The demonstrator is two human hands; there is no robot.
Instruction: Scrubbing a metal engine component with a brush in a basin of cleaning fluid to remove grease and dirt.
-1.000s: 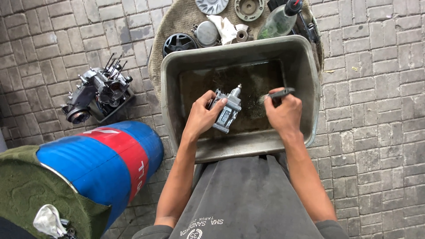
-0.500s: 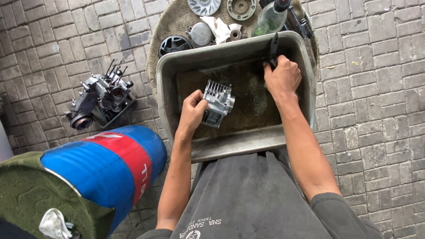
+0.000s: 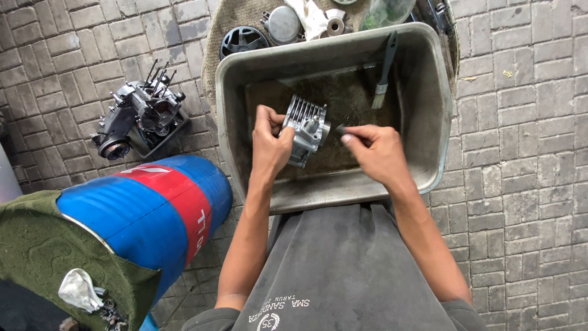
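Note:
A silver finned engine part (image 3: 306, 125) is held over a grey plastic tub (image 3: 429, 122) by my left hand (image 3: 269, 144), which grips its left side. My right hand (image 3: 376, 150) is just right of the part, its fingertips pinched on a small dark piece (image 3: 340, 130) close to the part's side. A dark-handled brush (image 3: 384, 70) leans against the tub's far wall, bristles down, apart from both hands. The tub's bottom is dirty and dark.
An engine block (image 3: 138, 116) lies on the brick paving to the left. A blue and red barrel (image 3: 141, 208) with a green cloth (image 3: 37, 245) lies at the lower left. Beyond the tub are a dark fan cover (image 3: 244, 41), a round metal cover (image 3: 283, 24) and a green bottle (image 3: 386, 12).
My right hand left the brush leaning at the tub's far wall and came back to the part. My left hand has turned the finned part.

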